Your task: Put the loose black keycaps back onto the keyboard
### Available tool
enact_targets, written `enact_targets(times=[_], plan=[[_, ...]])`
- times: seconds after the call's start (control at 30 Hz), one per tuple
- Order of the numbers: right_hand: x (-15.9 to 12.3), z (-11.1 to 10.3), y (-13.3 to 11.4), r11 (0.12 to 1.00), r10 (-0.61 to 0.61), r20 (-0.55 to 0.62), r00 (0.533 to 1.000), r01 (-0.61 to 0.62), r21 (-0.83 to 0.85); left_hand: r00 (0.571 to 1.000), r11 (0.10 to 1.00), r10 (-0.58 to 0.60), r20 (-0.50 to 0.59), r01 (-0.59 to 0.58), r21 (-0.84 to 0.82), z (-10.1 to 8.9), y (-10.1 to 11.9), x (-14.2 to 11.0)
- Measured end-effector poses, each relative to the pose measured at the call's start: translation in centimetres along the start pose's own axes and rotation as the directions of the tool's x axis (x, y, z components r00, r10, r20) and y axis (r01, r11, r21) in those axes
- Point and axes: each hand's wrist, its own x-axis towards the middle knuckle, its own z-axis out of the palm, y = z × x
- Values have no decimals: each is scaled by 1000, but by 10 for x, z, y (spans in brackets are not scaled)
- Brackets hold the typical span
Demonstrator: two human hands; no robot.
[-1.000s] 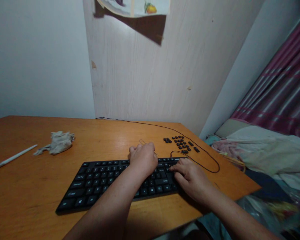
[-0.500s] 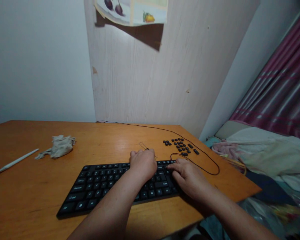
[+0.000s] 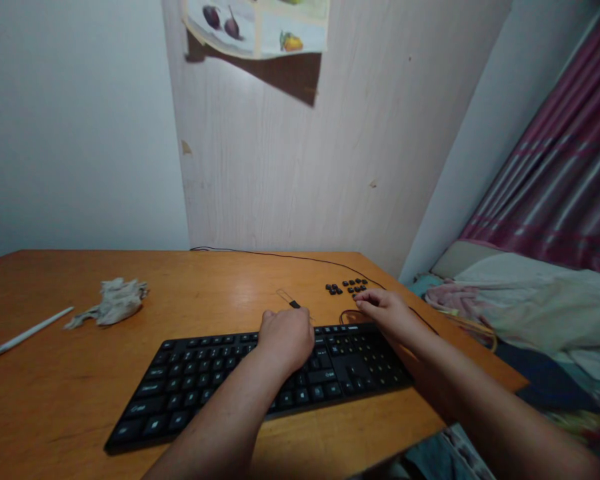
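A black keyboard lies at a slant on the wooden desk; its right-hand block of keys shows bare sockets where caps are off. My left hand rests closed over the keyboard's upper middle. From it sticks out a keycap puller with a thin wire loop and a black grip. Beyond the keyboard's far right edge, my right hand hovers with thumb and fingers pinched together at the loose black keycaps. Whatever is between those fingertips is too small to make out, and the hand hides part of the keycaps.
A crumpled pale cloth and a white pointed stick lie on the left of the desk. The black cable runs along the back and right. Beyond the desk's right edge are heaped bedding and a curtain.
My right hand has moved from the keyboard's right part up to the loose keycaps, uncovering the bare sockets. My left hand stays in place on the keyboard.
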Motion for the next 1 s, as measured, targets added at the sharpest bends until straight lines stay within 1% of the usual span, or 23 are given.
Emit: enact_targets(times=[0.1, 0.2, 0.3, 0.47, 0.67, 0.83, 1.0], plan=[[22, -1, 10, 999, 21, 9, 1000, -21, -49, 1000, 1000, 4, -3, -4, 7, -2, 0, -1], [44, 2, 13, 994, 39, 41, 998, -34, -108, 1000, 1000, 12, -8, -12, 19, -2, 0, -1], [65, 7, 11, 985, 55, 104, 993, -37, -171, 999, 999, 27, -17, -27, 32, -1, -2, -1], [92, 18, -1, 961, 89, 209, 974, -29, -275, 999, 999, 36, -25, -36, 27, 0, -2, -2], [117, 26, -10, 918, 132, 262, 956, -18, -396, 1000, 1000, 9, -30, -9, 18, -2, 0, -4], [130, 33, -7, 891, 200, 304, 932, -44, -451, 1000, 1000, 12, -26, -12, -5, -3, 1, -4], [138, 38, -4, 880, 230, 338, 913, -47, -473, 999, 1000, 14, -29, -14, -12, 0, 1, -4]])
